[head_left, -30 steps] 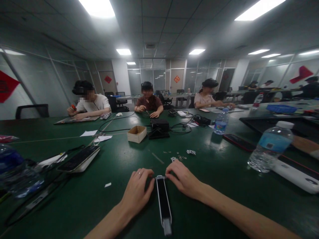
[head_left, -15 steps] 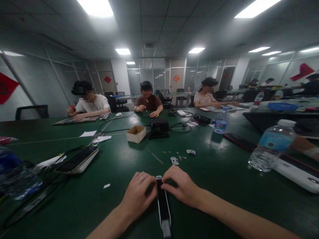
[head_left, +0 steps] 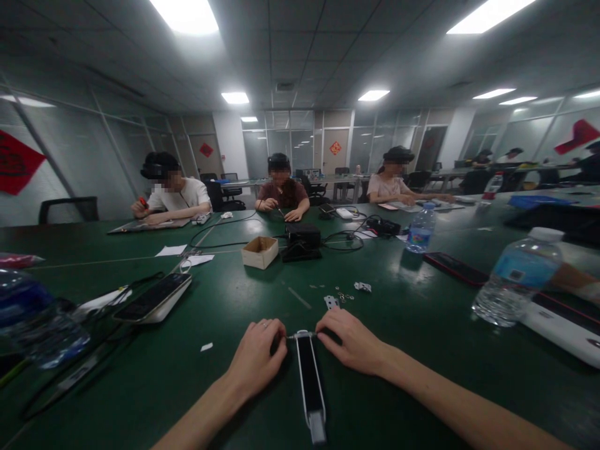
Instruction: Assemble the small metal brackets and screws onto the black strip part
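Note:
A long, narrow device [head_left: 310,375] with a black face, a pale metal frame and a silver block at its near end lies on the green table in front of me. To the left of its far end is my left hand [head_left: 257,350], thumb and forefinger pinched on a thin pin-like piece [head_left: 291,337] that points at the frame. Opposite it, my right hand [head_left: 349,340] is also closed in a pinch, fingertips close to the frame's right side. What sits in the right fingertips is too small to name. Beyond the right hand lies a flat metal plate with holes [head_left: 331,302].
Small rings [head_left: 345,297] and a metal bracket [head_left: 362,287] lie farther off. An open cardboard box [head_left: 260,253] stands ahead. Water bottles [head_left: 518,278] and phones [head_left: 154,297] flank the space. Several people sit across the table; a forearm shows at far right.
Both hands have drawn apart from over the device's far end, left hand leftward and right hand rightward. More of the black face shows. The view has shifted slightly.

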A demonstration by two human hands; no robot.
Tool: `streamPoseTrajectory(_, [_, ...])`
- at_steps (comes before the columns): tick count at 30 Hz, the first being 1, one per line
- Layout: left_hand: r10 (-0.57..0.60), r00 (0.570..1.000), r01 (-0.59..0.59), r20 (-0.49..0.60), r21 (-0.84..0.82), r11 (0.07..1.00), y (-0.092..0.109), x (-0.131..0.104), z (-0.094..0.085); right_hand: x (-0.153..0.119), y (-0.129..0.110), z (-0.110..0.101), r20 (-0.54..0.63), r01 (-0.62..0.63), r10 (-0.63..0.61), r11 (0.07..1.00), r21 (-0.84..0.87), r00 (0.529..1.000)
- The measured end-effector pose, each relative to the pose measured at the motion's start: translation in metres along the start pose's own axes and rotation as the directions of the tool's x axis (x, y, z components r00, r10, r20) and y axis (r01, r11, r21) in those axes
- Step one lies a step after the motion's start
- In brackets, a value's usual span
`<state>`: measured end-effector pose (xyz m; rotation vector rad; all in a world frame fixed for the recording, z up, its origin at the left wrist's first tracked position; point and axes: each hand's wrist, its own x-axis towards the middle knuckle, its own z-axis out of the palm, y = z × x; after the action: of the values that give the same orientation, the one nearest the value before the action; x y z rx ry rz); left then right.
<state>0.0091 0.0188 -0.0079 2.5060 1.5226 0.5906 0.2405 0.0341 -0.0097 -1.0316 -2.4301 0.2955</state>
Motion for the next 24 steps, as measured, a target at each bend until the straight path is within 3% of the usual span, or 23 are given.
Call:
streamPoseTrajectory(10, [-0.009,0.999,0.005,-0.034,-0.104,0.995,-0.007,0.001,0.005,-0.001,0.006,0.004,0.013,0.001,-0.001,1.0,0.03,1.0])
streamPoseTrajectory(16, [-0.006,1.0,0.007,0.006,-0.151,0.989,-0.002,0.001,-0.001,-0.002,0.008,0.006,0.014,0.008,-0.009,0.998,0.054,1.0])
streamPoseTrajectory(24, [0.094,0.995,-0.091,0.017,-0.115,0.989,-0.011,0.001,0.008,0.0,0.006,0.001,0.027,0.041,-0.042,0.999,0.027,0.999])
